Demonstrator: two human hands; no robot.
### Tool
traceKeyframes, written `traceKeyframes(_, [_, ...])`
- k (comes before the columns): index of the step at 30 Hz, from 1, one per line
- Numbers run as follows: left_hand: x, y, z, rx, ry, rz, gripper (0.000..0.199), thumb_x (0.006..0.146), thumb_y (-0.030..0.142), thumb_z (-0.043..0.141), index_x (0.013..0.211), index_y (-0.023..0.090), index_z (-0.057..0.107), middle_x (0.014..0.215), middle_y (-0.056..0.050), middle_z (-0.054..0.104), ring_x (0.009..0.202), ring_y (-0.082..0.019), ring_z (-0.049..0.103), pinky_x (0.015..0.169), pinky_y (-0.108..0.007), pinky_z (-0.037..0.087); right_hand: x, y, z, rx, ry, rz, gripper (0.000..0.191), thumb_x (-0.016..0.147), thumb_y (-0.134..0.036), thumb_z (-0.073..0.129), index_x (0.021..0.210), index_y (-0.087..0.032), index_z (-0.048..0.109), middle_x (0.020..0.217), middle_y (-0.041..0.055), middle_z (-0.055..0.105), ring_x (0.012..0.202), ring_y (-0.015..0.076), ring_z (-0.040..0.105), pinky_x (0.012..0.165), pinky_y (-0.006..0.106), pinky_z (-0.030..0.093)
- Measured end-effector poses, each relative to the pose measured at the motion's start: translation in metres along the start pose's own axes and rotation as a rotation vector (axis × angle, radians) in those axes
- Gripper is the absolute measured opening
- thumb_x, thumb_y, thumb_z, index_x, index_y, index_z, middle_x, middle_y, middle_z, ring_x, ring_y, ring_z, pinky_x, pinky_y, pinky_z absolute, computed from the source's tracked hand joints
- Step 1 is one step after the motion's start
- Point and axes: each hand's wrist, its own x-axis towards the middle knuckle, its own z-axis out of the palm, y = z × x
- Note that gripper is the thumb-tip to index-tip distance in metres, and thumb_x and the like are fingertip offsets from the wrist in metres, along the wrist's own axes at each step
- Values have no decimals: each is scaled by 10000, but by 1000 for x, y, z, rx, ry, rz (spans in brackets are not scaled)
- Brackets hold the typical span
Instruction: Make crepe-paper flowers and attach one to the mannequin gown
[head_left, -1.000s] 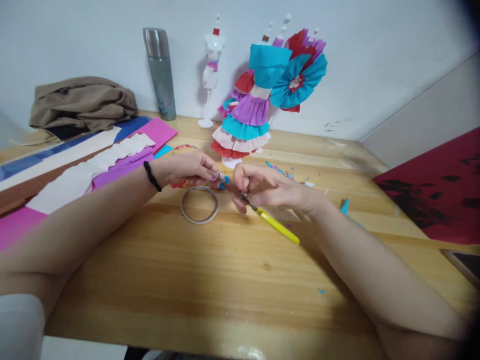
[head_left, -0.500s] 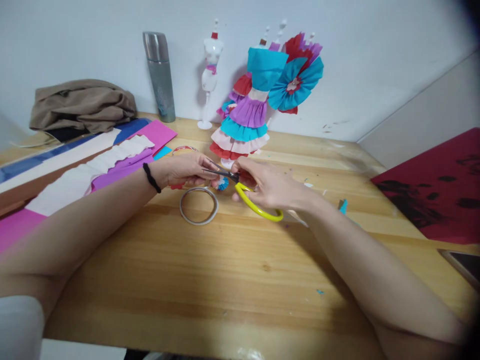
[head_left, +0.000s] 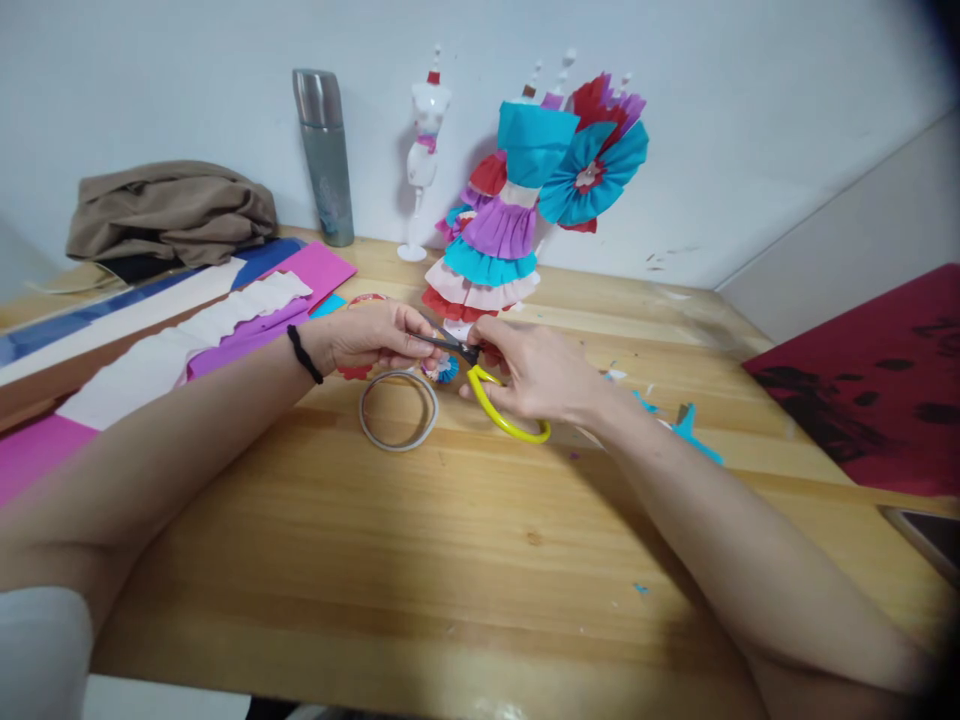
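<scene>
Yellow-handled scissors [head_left: 499, 412] are in my right hand [head_left: 536, 375], with their dark blades slightly apart and pointing left. The blade tips reach the fingers of my left hand [head_left: 382, 338], which are pinched together; anything between them is too small to make out. A dark band circles my left wrist. Just below my left hand a roll of tape [head_left: 364, 425] lies on the wooden table [head_left: 465, 560]. A small blue rosette [head_left: 448, 369] sits under the blades, partly hidden. Behind the hands stands a mannequin in a tiered paper dress [head_left: 504, 228].
A bare white mannequin [head_left: 429, 130] and a grey flask [head_left: 326, 175] stand at the wall. Coloured paper sheets [head_left: 187, 330] and a brown cloth [head_left: 172, 210] lie left. Blue scraps [head_left: 694, 435] and a red sheet [head_left: 885, 390] are right.
The scissor blades have opened a little, and the lower yellow handle has swung left towards my right palm. More blue scraps show beside my right forearm. The view has shifted slightly.
</scene>
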Motion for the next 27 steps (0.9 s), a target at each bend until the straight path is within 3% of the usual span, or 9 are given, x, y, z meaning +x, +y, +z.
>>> traceKeyframes(9, [0,3,7,-44,-10,5,210,728,234,841,779,61,733,705,-57,682,440,-7,421,381,-121,304,0,-4,-1,-42,17,-40,344,801,-486,598,965,-184,585,694,18,586,603,163,456,579,272,237])
traceKeyframes(20, [0,-1,2,-39,-9,14,199,730,250,834,765,70,757,642,-54,665,423,-12,420,375,-117,313,1,-2,-1,-102,-3,-39,238,794,-373,579,943,-192,616,659,19,602,595,169,479,573,274,230])
traceKeyframes(27, [-1,1,4,-3,-4,14,207,750,279,827,734,85,755,466,8,524,402,-26,399,373,-119,306,1,0,1,-119,19,-40,224,806,-355,582,954,-198,643,676,32,628,601,180,511,577,278,233])
